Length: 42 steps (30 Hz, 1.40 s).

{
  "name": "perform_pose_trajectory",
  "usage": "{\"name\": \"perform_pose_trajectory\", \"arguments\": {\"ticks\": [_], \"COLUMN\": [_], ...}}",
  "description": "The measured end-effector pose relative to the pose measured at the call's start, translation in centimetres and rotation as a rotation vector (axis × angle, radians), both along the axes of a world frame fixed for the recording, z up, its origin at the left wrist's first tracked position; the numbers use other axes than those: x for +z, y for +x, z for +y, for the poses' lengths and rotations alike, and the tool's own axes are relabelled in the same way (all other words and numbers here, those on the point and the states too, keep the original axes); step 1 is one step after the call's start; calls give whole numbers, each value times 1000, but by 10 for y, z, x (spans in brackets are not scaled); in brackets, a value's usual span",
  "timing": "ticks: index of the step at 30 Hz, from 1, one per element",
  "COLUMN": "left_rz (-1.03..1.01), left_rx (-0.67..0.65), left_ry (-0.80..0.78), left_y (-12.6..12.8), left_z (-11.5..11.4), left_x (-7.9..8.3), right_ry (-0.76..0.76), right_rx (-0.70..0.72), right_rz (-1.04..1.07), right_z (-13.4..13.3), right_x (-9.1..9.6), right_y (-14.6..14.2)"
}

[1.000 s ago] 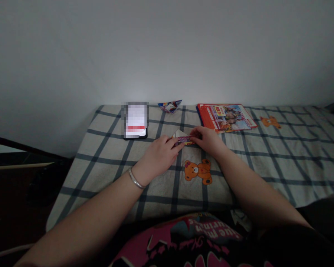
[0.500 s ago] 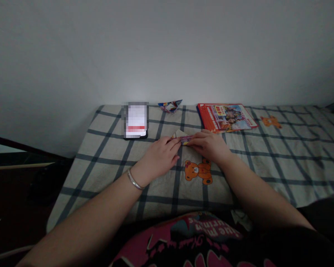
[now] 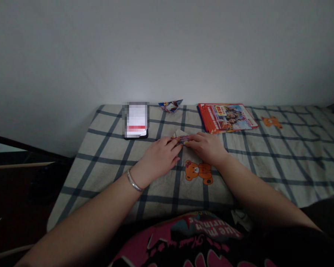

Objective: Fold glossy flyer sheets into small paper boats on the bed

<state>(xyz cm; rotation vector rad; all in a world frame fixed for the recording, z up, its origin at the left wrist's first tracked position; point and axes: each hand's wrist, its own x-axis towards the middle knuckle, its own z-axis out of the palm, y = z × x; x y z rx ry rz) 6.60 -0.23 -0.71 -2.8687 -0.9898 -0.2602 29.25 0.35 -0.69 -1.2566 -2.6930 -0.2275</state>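
Observation:
A small piece of folded printed paper, with a pale triangular peak at its far side, lies on the checked cloth. My left hand is closed on its left part, fingers pressed together. From the other side my right hand pinches its right part. The fingers hide much of the paper. Beyond it, near the wall, a folded paper boat with blue and multicoloured print rests on the cloth.
A phone with a lit, blurred screen stands at the back left. Several red flyers lie stacked at the back right. The checked cloth bears bear prints and meets a pale wall.
My right hand has shifted slightly left, closer to my left hand along the folded paper. Both hands keep hold of it. The other things have not moved.

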Motion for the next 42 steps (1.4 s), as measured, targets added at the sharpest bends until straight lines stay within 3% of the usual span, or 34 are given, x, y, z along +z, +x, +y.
{"name": "perform_pose_trajectory", "arguments": {"ticks": [12, 21, 25, 28, 31, 37, 42], "left_rz": [-21, -46, -73, -90, -89, -85, -101], "left_rx": [-8, -25, -26, -31, -48, -17, 55], "left_ry": [3, 29, 11, -30, -57, -21, 19], "left_y": [-4, -5, -6, -7, -8, -4, 0], "left_z": [1, 1, 3, 7, 11, 10, 2], "left_x": [-2, -7, -7, -8, -10, -8, -1], "right_ry": [-80, -161, -127, -6, 62, -108, -101], "right_rx": [-241, -323, -402, -461, -378, -15, 3], "right_rz": [-151, -230, -156, 52, 256, 339, 301], "right_z": [-5, -5, -5, -2, 1, 4, 4], "right_x": [23, 32, 31, 25, 16, -3, -6], "right_y": [13, 20, 25, 28, 23, 6, 2]}}
